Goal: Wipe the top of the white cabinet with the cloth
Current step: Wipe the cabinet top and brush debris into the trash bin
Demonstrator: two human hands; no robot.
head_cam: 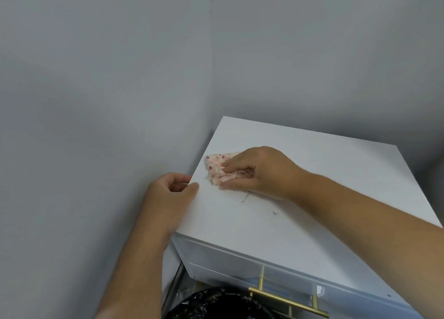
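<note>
Grey walls corner the white cabinet; my right hand presses the cloth, left hand closed on its edge. Dark specks remain; wiping looks partway.

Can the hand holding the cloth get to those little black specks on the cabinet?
Probably yes. The right hand presses the cloth on the cabinet top, and the dark specks lie just beside its wrist on open surface. Nothing stands between them; the left hand only grips the edge.
</note>
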